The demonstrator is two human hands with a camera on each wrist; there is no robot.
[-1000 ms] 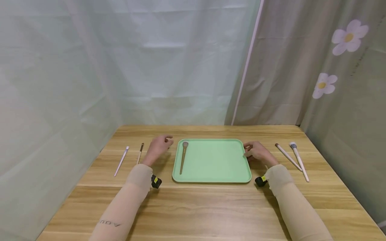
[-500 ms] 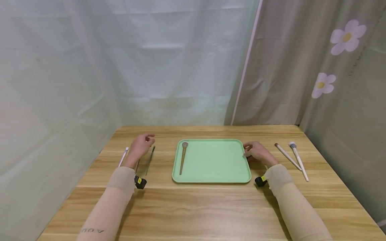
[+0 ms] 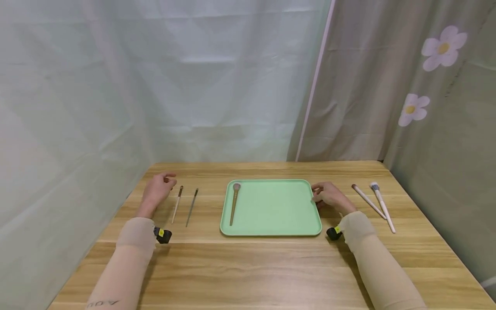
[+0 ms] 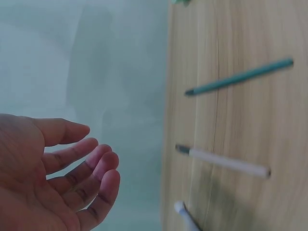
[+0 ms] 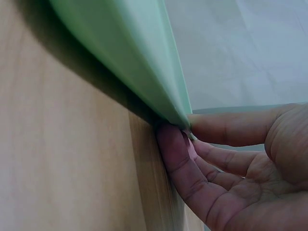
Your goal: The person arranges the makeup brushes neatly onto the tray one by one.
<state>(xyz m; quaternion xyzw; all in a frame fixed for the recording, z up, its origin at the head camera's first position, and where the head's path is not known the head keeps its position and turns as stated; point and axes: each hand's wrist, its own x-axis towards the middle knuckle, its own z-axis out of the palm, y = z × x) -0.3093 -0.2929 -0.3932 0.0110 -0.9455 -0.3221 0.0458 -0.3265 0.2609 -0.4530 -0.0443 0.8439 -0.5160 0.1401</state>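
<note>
My left hand (image 3: pixel 158 190) is empty above the table's left side, fingers loosely bent. Beside it lie a makeup brush with a pale handle and dark tip (image 3: pixel 177 206) and a thin dark green makeup brush (image 3: pixel 191 208). In the left wrist view, the tip of a white-headed makeup brush (image 4: pixel 180 208) shows at the bottom; in the head view the left hand and forearm hide it. At the right edge of a light green tray (image 3: pixel 275 206), my right hand (image 3: pixel 330 196) pinches the rim between thumb and fingers. A brown-handled makeup brush (image 3: pixel 234 204) lies inside the tray's left end.
Two white-handled makeup brushes, one with a brown tip (image 3: pixel 368 201) and one with a fuller head (image 3: pixel 382 206), lie crossing at their lower ends to the right. Curtains (image 3: pixel 217 86) hang behind the wooden table (image 3: pixel 248 271).
My left hand has moved left, away from the tray, uncovering the dark green brush and then the pale-handled one, and now covers the white-headed brush. My right hand stays at the tray rim.
</note>
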